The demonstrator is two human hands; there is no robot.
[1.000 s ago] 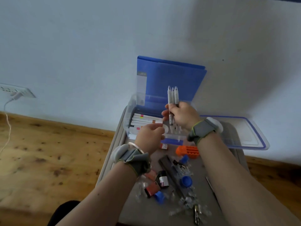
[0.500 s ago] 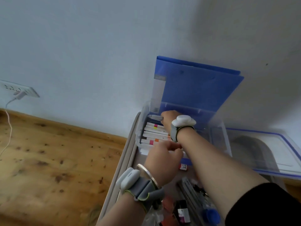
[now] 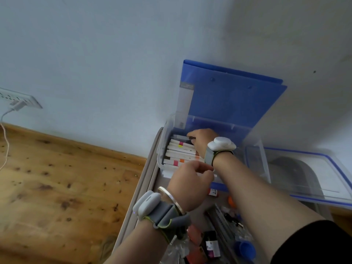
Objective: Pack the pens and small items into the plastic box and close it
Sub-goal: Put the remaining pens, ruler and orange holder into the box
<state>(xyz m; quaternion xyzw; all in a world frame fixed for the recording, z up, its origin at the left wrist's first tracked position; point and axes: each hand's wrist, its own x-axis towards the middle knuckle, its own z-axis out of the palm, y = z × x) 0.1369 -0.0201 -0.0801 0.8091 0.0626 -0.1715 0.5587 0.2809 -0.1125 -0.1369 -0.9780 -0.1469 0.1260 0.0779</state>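
Note:
A clear plastic box stands at the table's far end against the wall, with a row of white pens lying inside. My right hand reaches down into the box at the back of that row, fingers on a grey-white pen. At the box's near wall my left hand curls its fingers over the rim; whether it holds anything is hidden. A blue folder stands upright in the box. Its clear lid with a blue rim lies to the right.
Small items lie on the grey table near me: a blue cap, a dark little bottle, a black ruler-like strip, red and orange pieces. Wooden floor lies left, with a wall socket and cable.
My right hand went from holding three white pens upright above the box to lying low inside it at the back of the row. The camera moved closer and left.

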